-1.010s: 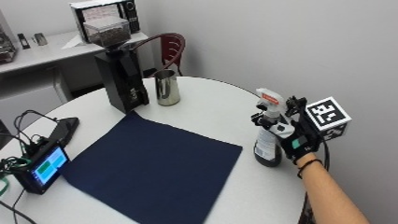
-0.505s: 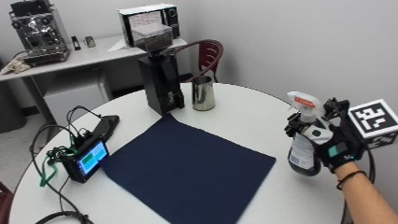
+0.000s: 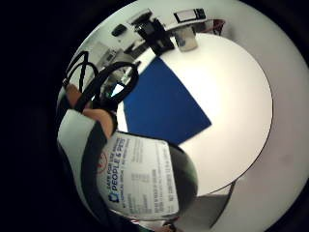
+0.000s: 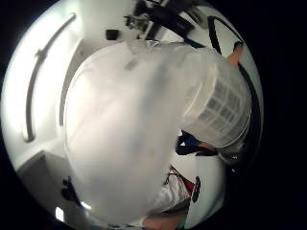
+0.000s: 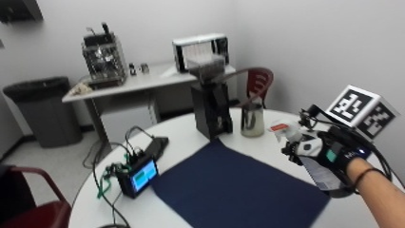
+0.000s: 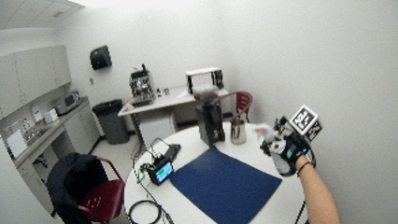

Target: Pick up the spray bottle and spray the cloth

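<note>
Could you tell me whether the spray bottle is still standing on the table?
No, the gloved right hand holds the spray bottle lifted clear of the round table, beside the blue cloth.

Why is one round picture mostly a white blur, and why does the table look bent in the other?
Thumb side palm view: the spray bottle sits too close, out of focus. Little finger side palm view: the wide lens curves the table edge; the bottle's label reads clearly.
</note>
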Motion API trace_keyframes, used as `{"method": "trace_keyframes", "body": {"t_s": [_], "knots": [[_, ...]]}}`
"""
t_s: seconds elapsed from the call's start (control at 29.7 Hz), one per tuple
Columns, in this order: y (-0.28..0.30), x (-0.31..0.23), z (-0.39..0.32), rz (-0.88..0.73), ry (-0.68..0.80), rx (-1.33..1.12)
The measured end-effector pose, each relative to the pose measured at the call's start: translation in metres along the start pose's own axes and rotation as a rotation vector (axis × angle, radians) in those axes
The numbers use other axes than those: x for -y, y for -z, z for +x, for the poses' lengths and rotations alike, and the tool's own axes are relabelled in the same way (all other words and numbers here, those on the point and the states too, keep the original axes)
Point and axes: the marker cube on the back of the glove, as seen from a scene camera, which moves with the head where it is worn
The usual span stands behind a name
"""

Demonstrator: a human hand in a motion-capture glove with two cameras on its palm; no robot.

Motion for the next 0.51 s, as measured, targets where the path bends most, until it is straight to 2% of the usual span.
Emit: {"method": "trace_keyframes", "body": {"t_s": [0.17, 0.51], "knots": [[-0.028, 0.007, 0.017, -0.076, -0.066, -0.026], [0.017, 0.031, -0.064, -0.016, 0.008, -0.063]]}}
